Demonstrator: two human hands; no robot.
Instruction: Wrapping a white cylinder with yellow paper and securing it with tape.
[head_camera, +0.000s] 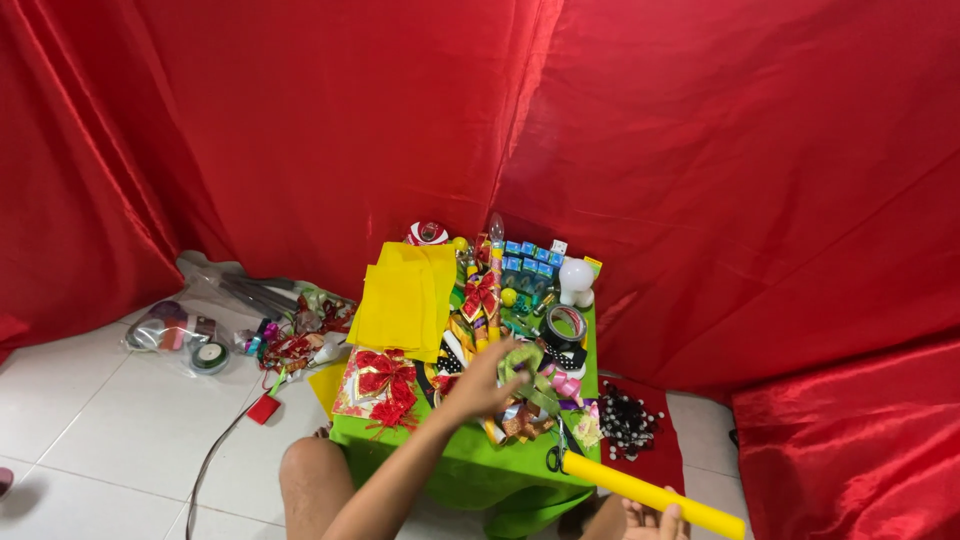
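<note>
Red satin drape (300, 120) behind cluttered green table (470, 465); left hand (480, 385) grips ribbon (530, 375), right hand (650, 520) yellow roll (650, 492).

My left hand (487, 378) pinching an olive-green ribbon (528, 372) looped over the cluttered pile, my right hand (650, 520) holding a yellow paper roll (655, 494), slanted, at the table's near corner.

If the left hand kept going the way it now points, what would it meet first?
Probably the olive-green ribbon at the fingertips of the left hand, then the black tape roll beyond; depth is hard to judge.
</note>
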